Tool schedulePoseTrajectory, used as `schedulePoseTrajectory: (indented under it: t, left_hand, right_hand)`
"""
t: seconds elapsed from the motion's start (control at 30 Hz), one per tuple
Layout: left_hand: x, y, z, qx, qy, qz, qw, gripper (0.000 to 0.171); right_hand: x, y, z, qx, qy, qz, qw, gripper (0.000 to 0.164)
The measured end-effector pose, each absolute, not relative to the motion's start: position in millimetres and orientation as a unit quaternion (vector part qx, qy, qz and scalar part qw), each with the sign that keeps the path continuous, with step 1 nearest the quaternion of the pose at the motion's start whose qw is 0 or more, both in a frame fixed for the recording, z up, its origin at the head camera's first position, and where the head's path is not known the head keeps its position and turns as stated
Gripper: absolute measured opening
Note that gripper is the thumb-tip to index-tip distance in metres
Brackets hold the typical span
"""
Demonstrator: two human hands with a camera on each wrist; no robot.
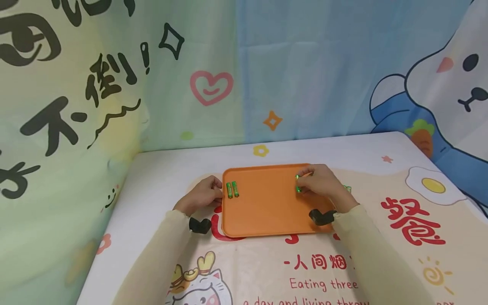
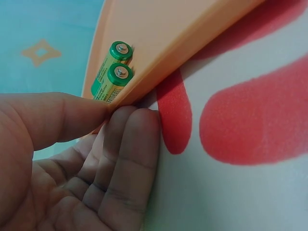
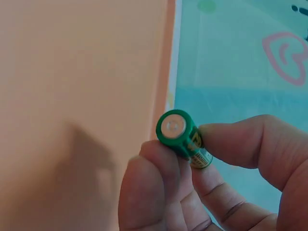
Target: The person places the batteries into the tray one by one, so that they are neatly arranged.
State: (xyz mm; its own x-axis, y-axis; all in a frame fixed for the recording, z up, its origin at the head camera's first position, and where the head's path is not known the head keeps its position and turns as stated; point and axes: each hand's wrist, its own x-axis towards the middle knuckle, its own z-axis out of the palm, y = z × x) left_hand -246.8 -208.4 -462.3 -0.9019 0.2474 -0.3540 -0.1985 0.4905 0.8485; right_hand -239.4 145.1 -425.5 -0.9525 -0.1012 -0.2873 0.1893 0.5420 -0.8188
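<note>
An orange tray (image 1: 267,207) lies on the table between the two hands. My left hand (image 1: 203,195) pinches its left rim, thumb on top and fingers at the side, as the left wrist view shows. Just inside that rim, two green batteries (image 2: 119,76) lie side by side. Over the tray's right part, my right hand (image 1: 320,183) holds another green battery (image 3: 174,129) between thumb and fingers, its flat end toward the wrist camera. More green (image 1: 347,188), apparently a battery, shows behind the right wrist, mostly hidden.
A printed tablecloth (image 1: 381,271) with red lettering and cartoon figures covers the table. Behind it hangs a patterned curtain (image 1: 305,76). Black wrist mounts (image 1: 322,217) sit by both sleeves, the right one above the tray.
</note>
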Motion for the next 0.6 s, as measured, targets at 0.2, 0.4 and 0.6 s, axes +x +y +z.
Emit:
schedulePoseTrajectory:
  t: [0.2, 0.4, 0.6]
  left_hand:
    - [-246.6, -208.4, -463.6, 0.011, 0.838, 0.500, 0.216, 0.025]
    - [-244.2, -206.4, -461.0, 0.007, 0.841, 0.498, 0.213, 0.023]
    - [-244.3, -205.5, -460.8, 0.004, 0.841, 0.497, 0.211, 0.023]
  right_hand:
    - [-252.2, 115.8, -434.8, 0.006, 0.845, -0.505, 0.173, 0.034]
    - [-260.7, 93.6, -441.2, -0.009, 0.837, -0.511, 0.195, 0.032]
    - [-266.8, 70.5, -442.8, -0.023, 0.826, -0.524, 0.208, 0.033]
